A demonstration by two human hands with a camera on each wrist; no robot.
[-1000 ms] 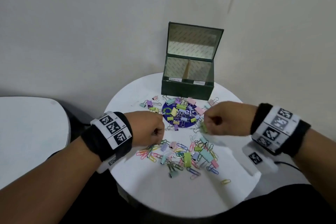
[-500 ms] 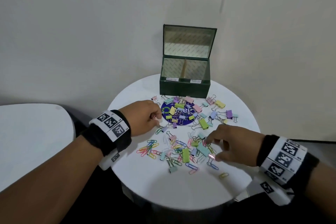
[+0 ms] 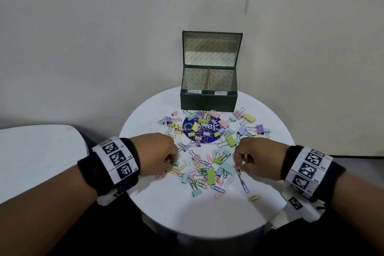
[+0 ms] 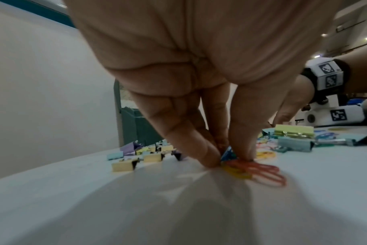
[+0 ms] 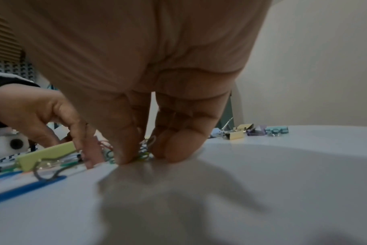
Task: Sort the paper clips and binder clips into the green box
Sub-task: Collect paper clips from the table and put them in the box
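The green box stands open at the table's far side, with a divider between two labelled compartments. In front of it lie several pastel binder clips, and nearer to me a heap of coloured paper clips. My left hand is down at the heap's left edge, its fingertips pinching a blue paper clip over orange paper clips. My right hand pinches paper clips at the heap's right edge, thumb and fingers touching the table.
A round white table carries everything, with a purple disc under the binder clips at its middle. A second white tabletop lies to the left. The wall stands close behind the box. A lone yellow paper clip lies near the front right.
Both hands have come down from above the pile onto the table. The left hand moved nearer, from the purple disc to the paper clips. Both now pinch paper clips.
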